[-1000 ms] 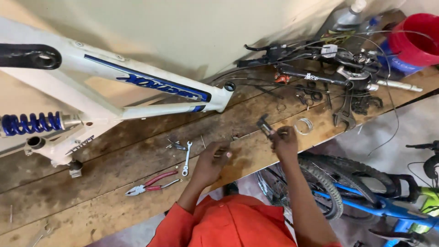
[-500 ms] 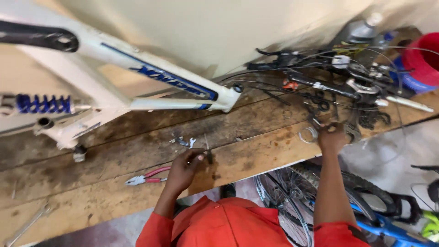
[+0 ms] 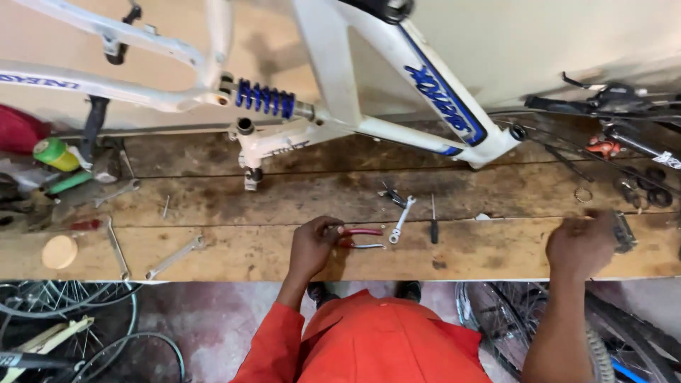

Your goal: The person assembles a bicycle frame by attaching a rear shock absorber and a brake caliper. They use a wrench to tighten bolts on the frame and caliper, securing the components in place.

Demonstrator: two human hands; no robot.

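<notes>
Pliers (image 3: pixel 358 238) lie left-right, red handles pointing right, left hand (image 3: pixel 313 247) gripping jaw end.

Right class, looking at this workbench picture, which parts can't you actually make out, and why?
Head view:
- Red-handled pliers: jaws hidden under the left hand.
- Dark part at the right hand: blurred, kind unclear.
- White bicycle frame: cut off by top edge.
- Small pieces far right: too small.
</notes>
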